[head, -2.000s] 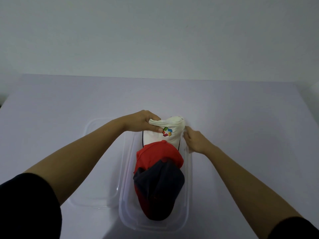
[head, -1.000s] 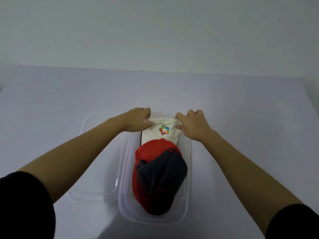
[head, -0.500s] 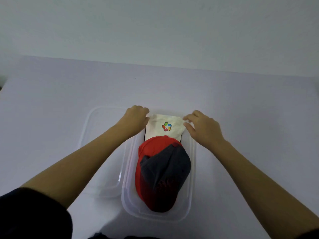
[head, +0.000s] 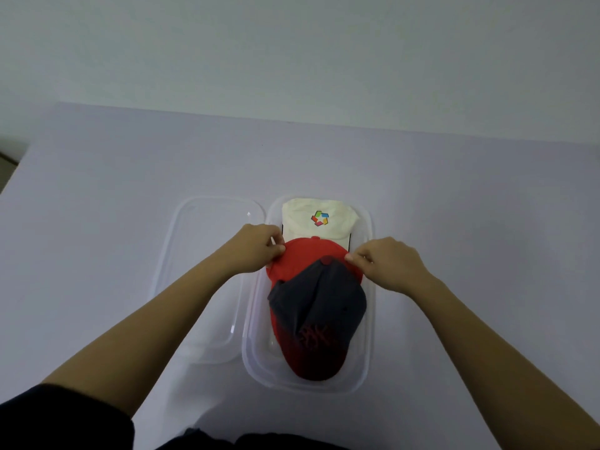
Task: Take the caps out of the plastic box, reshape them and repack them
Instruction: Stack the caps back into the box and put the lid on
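A clear plastic box point(head: 370, 287) lies lengthwise on the table and holds three caps. At its far end lies a white cap point(head: 311, 227) with a colourful logo. A red cap point(head: 303, 254) overlaps it, and a dark grey cap with a red brim point(head: 321, 306) lies on top toward me. My left hand point(head: 256, 251) pinches the red cap's left edge. On the other side my right hand point(head: 386, 263) pinches its right edge, where it meets the grey cap.
The box's clear lid point(head: 207, 274) lies flat on the table, touching the box's left side. The pale lilac table point(head: 470, 222) extends all around. A plain wall point(head: 292, 53) stands behind its far edge.
Both hands have left the white cap, now lying flat at the box's far end, and have come back toward me onto the red cap's two edges.
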Demonstrator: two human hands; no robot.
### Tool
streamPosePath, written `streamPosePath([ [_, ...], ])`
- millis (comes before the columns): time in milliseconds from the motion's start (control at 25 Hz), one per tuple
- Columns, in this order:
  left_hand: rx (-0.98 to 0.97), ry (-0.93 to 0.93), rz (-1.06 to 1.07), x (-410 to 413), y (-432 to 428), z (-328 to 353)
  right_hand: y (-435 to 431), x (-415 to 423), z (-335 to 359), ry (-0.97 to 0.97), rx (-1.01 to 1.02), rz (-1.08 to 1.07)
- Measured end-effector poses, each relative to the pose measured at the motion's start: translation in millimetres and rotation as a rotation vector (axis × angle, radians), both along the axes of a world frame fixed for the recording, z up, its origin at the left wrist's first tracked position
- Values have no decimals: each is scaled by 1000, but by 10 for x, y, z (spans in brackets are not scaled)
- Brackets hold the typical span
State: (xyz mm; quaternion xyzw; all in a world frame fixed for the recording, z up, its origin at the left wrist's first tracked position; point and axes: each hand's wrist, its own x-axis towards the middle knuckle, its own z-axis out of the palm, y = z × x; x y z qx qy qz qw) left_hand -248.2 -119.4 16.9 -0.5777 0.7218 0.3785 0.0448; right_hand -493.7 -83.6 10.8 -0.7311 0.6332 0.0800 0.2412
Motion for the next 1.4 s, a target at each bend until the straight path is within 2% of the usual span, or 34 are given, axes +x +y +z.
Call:
streamPosePath([
  [160,-77,-67,27,-138,26,-53,-74,63,-60,80,-53,29],
  [280,-130,2,0,-168,56,-99,-156,31,-45,-136,-16,156],
  [400,-10,111,-56,-123,53,-100,-237,9,-30,-324,172,151],
  [600,227,198,12,-107,-7,-88,-286,63,-7,-295,361,90],
  [720,221,124,-58,-150,-26,-105,-302,91,66,-251,403,109],
  [880,337,197,-74,-149,-40,-102,-269,104,58,-230,425,139],
  [960,339,207,-81,-164,-41,-89,-273,58,42,-326,464,78],
  [1080,230,182,-78,-202,-38,-117,-293,47,30,-478,448,-34],
  [1160,148,145,-64,-208,-41,-162,-299,67,-15,-412,316,2],
  [1240,97,77,-67,-235,-30,-212,-284,92,-65,-264,191,88],
  [1400,-104,-125,-40,-348,5,-388,-314,130,-127,-62,65,152],
])
